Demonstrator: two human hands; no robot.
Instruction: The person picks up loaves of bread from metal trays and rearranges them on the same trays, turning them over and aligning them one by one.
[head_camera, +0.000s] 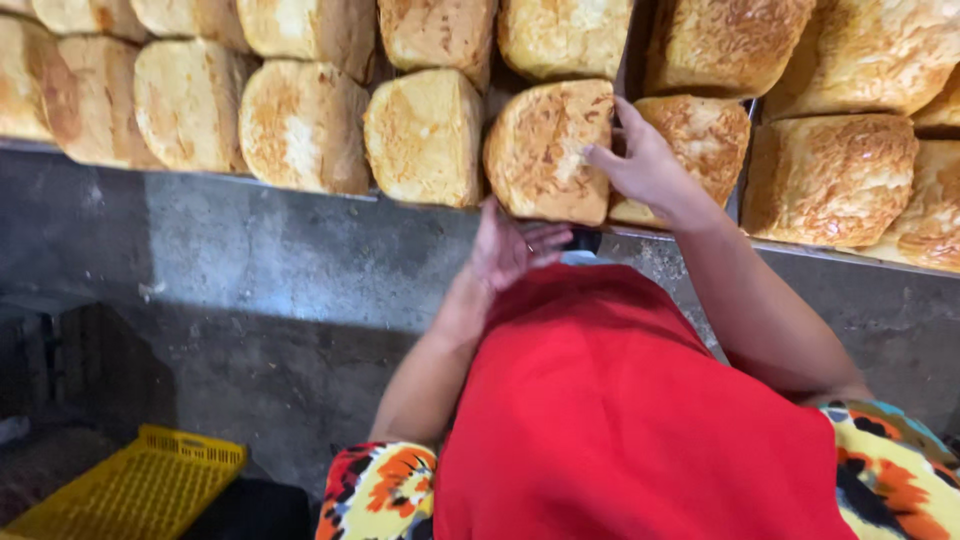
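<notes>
Right hand (645, 165) up on the front loaf (548, 150), fingers spread across its top right face, gripping from the far side. Left hand (505, 250) below it, palm up and open, fingers curled loosely, touching or just under the loaf's near bottom edge; cannot tell which. Loaf golden and crusty, tilted forward, poking out over the near lip of the tray (680, 240). Just left of it, another pale round loaf (425, 140), then two more further left. Just right, partly behind the right hand, a darker-crusted loaf (705, 140); beyond that, a big square one (830, 180). More bread packed along the far row. Grey concrete ledge (300, 260) under the tray. Red apron (610, 420) filling the near centre, patterned sleeves either side. Yellow plastic crate (140, 490) down at near left.
</notes>
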